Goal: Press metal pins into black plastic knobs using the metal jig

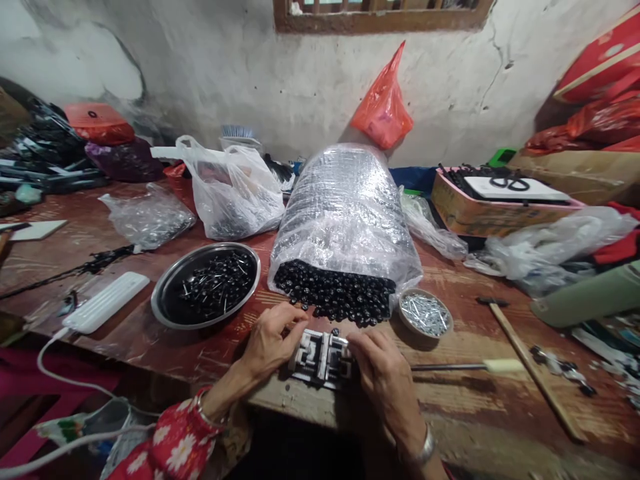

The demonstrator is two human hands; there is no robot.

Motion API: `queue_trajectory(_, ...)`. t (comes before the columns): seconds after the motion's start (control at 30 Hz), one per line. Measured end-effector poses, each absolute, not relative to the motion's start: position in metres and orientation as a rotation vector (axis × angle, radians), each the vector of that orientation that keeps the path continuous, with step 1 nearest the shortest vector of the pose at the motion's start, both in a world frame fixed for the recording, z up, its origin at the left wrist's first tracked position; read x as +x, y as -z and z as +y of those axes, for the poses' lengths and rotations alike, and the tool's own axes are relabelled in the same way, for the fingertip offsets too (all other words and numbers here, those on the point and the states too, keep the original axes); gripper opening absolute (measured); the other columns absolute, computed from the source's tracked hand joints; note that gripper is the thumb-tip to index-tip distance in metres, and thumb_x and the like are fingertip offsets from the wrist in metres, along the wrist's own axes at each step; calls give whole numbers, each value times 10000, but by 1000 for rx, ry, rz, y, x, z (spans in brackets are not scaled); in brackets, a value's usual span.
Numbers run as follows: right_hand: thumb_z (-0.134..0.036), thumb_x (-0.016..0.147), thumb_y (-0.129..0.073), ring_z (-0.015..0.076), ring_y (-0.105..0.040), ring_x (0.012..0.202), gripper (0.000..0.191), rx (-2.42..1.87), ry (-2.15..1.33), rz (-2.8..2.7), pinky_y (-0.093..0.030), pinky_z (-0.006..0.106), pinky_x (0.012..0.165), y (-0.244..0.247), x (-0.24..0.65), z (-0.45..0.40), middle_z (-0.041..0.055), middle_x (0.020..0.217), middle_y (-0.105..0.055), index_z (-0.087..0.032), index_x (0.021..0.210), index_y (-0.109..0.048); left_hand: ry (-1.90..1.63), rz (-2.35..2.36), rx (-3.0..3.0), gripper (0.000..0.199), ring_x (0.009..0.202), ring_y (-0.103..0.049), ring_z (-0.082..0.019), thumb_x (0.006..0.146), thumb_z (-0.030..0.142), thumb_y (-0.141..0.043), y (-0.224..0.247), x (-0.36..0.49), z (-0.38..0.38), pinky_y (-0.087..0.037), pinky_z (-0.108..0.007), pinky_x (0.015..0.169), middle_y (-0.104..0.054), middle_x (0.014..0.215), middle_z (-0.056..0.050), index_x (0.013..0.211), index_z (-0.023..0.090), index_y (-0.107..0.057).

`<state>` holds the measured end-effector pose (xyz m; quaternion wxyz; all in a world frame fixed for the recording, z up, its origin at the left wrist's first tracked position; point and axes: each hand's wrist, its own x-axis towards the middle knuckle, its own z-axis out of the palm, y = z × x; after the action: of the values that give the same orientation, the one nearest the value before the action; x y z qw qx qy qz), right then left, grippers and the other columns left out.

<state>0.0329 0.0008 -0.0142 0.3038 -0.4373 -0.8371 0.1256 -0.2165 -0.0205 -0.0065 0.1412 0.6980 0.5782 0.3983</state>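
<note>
A small metal fixture (324,358) with black parts sits at the table's front edge. My left hand (274,337) is at its left side, thumb and forefinger close together near its top left corner; whatever they pinch is too small to name. On the right side, my right hand (383,363) touches the fixture with its fingers curled inward, their tips partly hidden. Just behind lie many small black round parts (340,291), spilling from the mouth of a large clear plastic sack (347,207). One black part (335,332) rests at the fixture's back edge.
A metal bowl (206,285) of black parts with pins stands left; a small bowl (426,313) of silvery pins stands right. Farther right lie a screwdriver (503,365) and a hammer (535,370). A white power strip (107,302) lies left. Plastic bags (240,190) and a box (470,207) stand behind.
</note>
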Motion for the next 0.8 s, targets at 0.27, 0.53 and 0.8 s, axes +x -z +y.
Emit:
queue_trajectory(0.27, -292, 920, -670, 203, -676, 705, 171, -1548, -352, -2470, -311, 301, 595, 3, -2, 54, 53, 770, -768, -288, 790, -781, -595, 1945, 2021, 117, 822, -705, -217, 866, 268, -671, 10, -201, 41, -444, -289, 700, -775, 846, -49, 853, 223, -779)
queue_trajectory(0.53, -241, 918, -644, 198, -718, 797, 141, -1480, -525, -2429, -362, 284, 651, 14, -2, 56, 37, 861, -793, -281, 854, -764, -589, 1939, 2000, 117, 774, -688, -209, 837, 270, -687, 18, -199, 48, -420, -282, 671, -760, 799, -54, 767, 205, -754)
queue_trajectory(0.8, -282, 1010, -504, 181, -638, 814, 141, -1251, -545, -2150, -471, 294, 749, 9, 24, 34, 19, 885, -707, -242, 992, -638, -897, 1785, 1935, 101, 738, -645, -132, 920, 257, -633, 15, -206, 29, -460, -235, 677, -722, 844, -2, 945, 192, -706)
